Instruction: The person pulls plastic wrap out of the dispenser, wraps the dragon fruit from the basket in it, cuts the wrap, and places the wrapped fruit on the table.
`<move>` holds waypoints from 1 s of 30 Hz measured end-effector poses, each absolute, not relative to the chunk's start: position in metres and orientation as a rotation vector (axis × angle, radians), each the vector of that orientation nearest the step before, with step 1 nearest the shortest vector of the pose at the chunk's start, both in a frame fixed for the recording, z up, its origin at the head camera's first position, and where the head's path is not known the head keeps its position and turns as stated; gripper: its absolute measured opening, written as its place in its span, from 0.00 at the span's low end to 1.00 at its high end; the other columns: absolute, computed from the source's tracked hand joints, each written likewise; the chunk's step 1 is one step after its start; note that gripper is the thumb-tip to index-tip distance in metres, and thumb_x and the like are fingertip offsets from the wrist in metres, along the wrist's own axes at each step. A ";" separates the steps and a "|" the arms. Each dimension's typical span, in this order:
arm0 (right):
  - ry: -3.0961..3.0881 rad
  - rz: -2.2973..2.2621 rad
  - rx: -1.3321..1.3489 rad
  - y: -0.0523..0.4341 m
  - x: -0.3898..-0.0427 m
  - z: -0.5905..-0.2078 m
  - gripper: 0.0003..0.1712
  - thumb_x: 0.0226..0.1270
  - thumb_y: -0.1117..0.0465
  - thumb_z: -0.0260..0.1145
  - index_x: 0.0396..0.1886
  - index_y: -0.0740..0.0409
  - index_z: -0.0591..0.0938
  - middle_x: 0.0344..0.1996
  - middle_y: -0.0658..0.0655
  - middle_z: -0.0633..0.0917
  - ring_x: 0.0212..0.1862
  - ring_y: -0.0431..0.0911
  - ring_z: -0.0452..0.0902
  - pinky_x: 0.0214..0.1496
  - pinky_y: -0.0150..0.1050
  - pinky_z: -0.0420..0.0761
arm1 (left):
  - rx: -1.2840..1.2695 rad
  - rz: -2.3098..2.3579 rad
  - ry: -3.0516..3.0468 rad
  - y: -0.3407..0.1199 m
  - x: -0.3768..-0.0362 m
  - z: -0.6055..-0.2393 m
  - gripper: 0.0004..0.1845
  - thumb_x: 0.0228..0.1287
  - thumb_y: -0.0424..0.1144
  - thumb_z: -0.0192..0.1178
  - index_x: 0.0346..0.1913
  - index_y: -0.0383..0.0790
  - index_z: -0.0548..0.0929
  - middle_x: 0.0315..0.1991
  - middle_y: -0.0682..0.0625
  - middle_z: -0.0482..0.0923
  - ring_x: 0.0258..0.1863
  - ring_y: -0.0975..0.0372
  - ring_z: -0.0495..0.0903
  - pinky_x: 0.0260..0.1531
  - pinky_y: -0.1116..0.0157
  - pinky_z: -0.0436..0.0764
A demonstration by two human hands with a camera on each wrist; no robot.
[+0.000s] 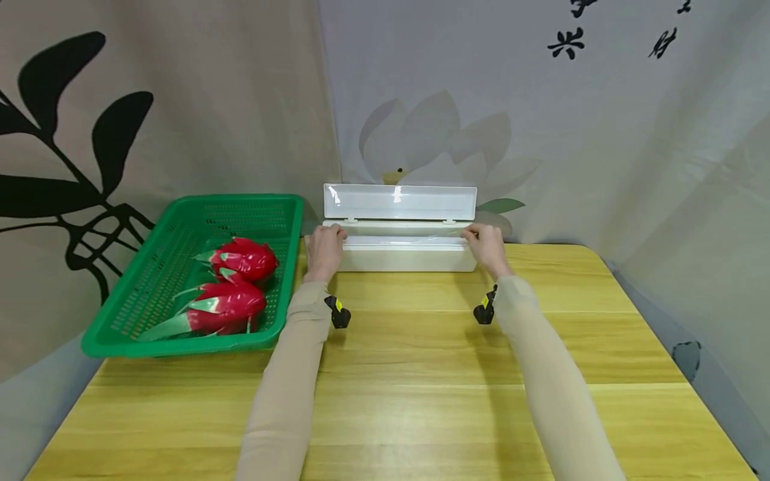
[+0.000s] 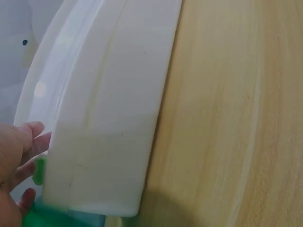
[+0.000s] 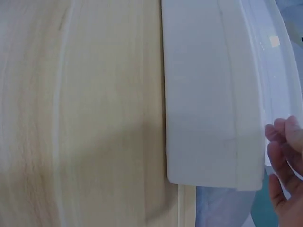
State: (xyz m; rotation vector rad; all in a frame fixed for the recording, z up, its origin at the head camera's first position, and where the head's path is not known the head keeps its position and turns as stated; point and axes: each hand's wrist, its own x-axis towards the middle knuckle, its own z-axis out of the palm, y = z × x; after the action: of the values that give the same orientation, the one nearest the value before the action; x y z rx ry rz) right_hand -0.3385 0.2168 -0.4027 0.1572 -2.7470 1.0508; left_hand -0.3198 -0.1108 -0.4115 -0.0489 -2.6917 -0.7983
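A white plastic-wrap dispenser box [image 1: 409, 261] stands at the back of the table, its clear lid [image 1: 415, 202] raised behind it. Thin transparent plastic wrap [image 1: 442, 234] shows faintly along the opening, between the hands. At the box's left end, my left hand [image 1: 325, 252] pinches the wrap's edge with thumb and forefinger. My right hand [image 1: 488, 248] pinches the other side at the right end. Both wrist views show the fingertips beside the box's upper edge, the remaining fingers loosely bent. The film itself is hard to make out there.
A green plastic basket [image 1: 192, 349] stands left of the box, near my left forearm. Several red dragon fruits [image 1: 225, 304] with green tips lie in it. The wooden table [image 1: 409, 401] extends toward me. A printed curtain [image 1: 421, 87] hangs close behind the box.
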 end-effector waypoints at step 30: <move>-2.646 1.453 0.198 0.221 -0.340 -0.387 0.16 0.74 0.60 0.53 0.47 0.68 0.80 0.40 0.67 0.85 0.41 0.52 0.84 0.43 0.37 0.84 | -0.082 -1.167 -2.577 -0.111 -0.322 -0.395 0.13 0.73 0.36 0.47 0.48 0.33 0.80 0.39 0.39 0.85 0.42 0.49 0.84 0.43 0.55 0.81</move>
State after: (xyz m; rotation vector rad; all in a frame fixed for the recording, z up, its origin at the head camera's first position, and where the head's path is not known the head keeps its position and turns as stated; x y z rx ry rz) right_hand -0.3402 0.2213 -0.3866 0.1981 -2.6458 1.4534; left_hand -0.3218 -0.1110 -0.3953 -0.0824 -2.5768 -1.1671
